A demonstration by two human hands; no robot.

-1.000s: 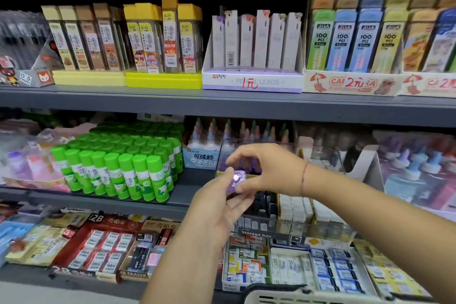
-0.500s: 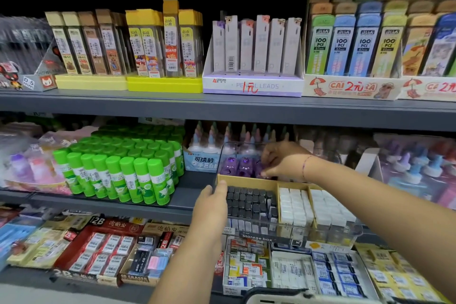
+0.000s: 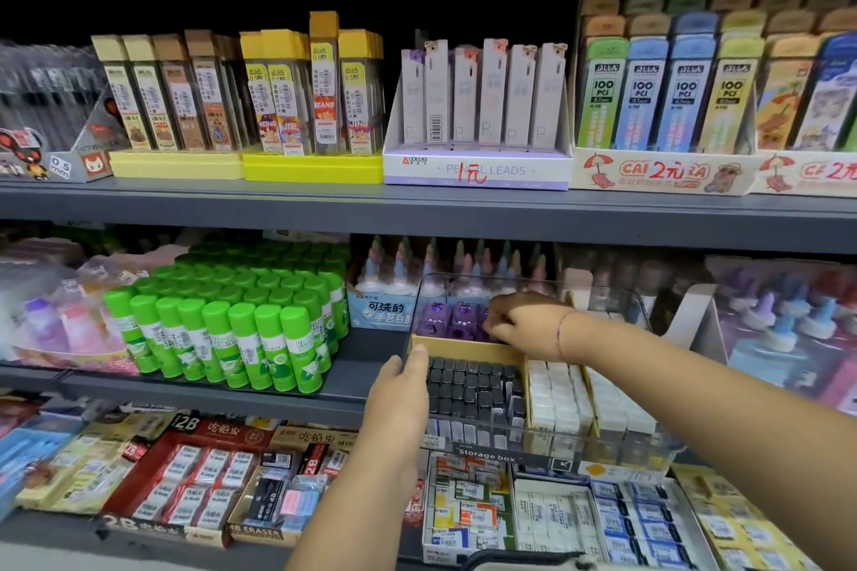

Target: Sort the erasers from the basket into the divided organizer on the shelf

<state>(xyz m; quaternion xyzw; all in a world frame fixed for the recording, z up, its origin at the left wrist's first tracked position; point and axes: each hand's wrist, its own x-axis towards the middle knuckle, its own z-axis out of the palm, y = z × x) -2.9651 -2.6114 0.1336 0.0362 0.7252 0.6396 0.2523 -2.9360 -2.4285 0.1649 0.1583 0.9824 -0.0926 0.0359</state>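
Right hand (image 3: 521, 322): fingers curled down into the back compartment of the clear organizer (image 3: 603, 443), tips touching the purple erasers (image 3: 447, 320) there; whether they're pinching one or just pressing on them, can't tell, the tips are hidden behind the knuckles. Red string around that wrist. Left hand (image 3: 399, 399): thumb and fingers closed on the organizer's left wall near the front corner, thumb on the inner side by the black erasers (image 3: 473, 389), nothing else in it. Organizer sits on the middle shelf (image 3: 278, 399), front edge overhanging, label reads "Storage box". Compartments: purple at back left, black at front left, white erasers (image 3: 559, 394) in the two sections to the right, tan dividers between. Just left of it a block of green glue sticks (image 3: 222, 320), upright. Behind it a row of glue bottles (image 3: 417, 269) with coloured tips. Basket rim (image 3: 524, 561) only just shows at the bottom edge, contents not visible. Upper shelf carries pencil lead boxes (image 3: 477, 107). Lower shelf holds boxed erasers (image 3: 204, 478) in trays.
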